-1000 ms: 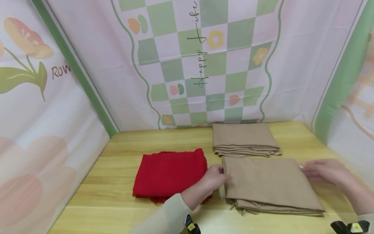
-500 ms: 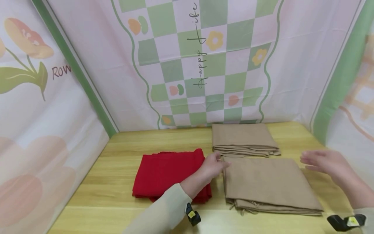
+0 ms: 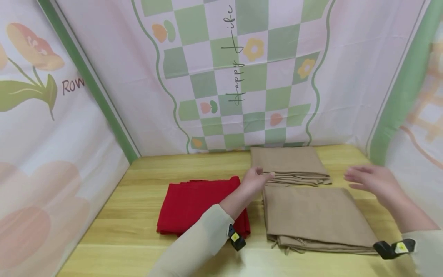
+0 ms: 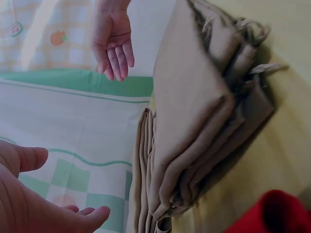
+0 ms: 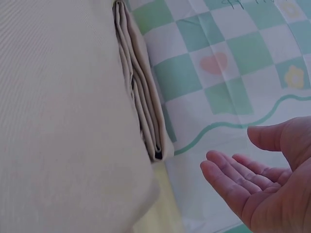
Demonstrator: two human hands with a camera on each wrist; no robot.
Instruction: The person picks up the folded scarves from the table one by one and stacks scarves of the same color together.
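Note:
Two folded beige cloths lie one behind the other on the table's right side. The front beige cloth (image 3: 315, 215) is larger, with loose threads at its near edge; the back beige cloth (image 3: 285, 159) shows stacked layers along its front. My left hand (image 3: 253, 181) overlaps the back cloth's left front corner in the head view, and its fingers hold nothing. To the right of both cloths hovers my right hand (image 3: 375, 181), empty, with fingers relaxed and thumb apart in the right wrist view. A folded red cloth (image 3: 194, 204) lies left of them, partly behind my left forearm.
The wooden table (image 3: 114, 215) ends at a printed fabric wall (image 3: 194, 57) with green checks. Similar fabric hangs on the left (image 3: 52, 161) and right sides. Both wrists wear black straps with small cameras.
My left hand has left the front beige cloth's left edge and moved away from me to the back one. My right hand has risen from the front cloth's right edge, moving back and slightly inward.

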